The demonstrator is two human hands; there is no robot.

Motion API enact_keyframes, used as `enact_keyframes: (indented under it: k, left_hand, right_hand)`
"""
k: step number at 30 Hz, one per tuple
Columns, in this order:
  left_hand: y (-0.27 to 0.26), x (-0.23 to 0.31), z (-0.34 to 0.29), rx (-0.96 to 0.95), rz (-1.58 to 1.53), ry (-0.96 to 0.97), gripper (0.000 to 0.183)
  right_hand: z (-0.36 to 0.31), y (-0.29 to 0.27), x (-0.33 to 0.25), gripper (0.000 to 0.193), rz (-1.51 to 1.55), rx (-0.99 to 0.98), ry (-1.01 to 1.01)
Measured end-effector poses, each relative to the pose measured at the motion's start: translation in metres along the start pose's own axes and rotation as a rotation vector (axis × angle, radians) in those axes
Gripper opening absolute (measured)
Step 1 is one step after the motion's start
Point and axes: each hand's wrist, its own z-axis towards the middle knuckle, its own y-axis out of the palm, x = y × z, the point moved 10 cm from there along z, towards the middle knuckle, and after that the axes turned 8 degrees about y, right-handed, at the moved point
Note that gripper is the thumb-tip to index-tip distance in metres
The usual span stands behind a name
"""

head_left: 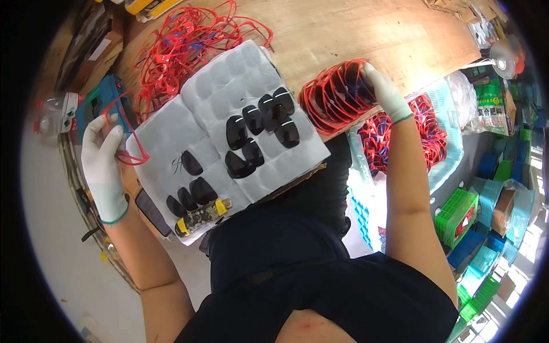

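My left hand (103, 151), in a white glove with a green cuff, pinches a red eyeglass frame (143, 157) by the left edge of a paper-covered tray (163, 137). Dark lenses (235, 131) lie in loose groups on the white paper. My right hand (384, 91), gloved the same way, has its fingers closed against the right end of a packed row of red sunglasses (334, 97) with dark lenses. That row stands on the table near its front edge. Some right fingertips are hidden behind the glasses.
A tangled heap of red frames (177, 51) lies behind the tray. A light-blue crate (454, 134) with more red glasses stands below the table's right side. A yellow-ended roll (203, 217) rests on the paper, beside a phone (152, 212). Green crates (456, 217) stand far right.
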Motion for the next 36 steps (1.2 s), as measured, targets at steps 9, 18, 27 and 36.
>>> enact_keyframes:
  k: [9,18,27,36]
  left_hand:
    - [0.002,0.048,-0.057,-0.114,-0.174,0.166,0.041]
    - [-0.008,0.069,-0.115,-0.120,-0.061,0.234,0.066]
    - [-0.001,0.031,-0.161,-0.225,-0.711,-0.090,0.025]
    - [0.005,0.067,-0.198,-0.409,-0.485,0.334,0.020]
  right_hand:
    - [0.006,0.027,-0.028,0.066,-0.555,0.033,0.060]
    - [-0.018,-0.002,-0.056,0.070,-0.781,0.266,-0.121]
    - [-0.149,0.103,-0.142,0.037,-0.513,0.285,-0.527]
    - [-0.155,0.201,-0.140,0.040,-1.058,0.179,-0.547]
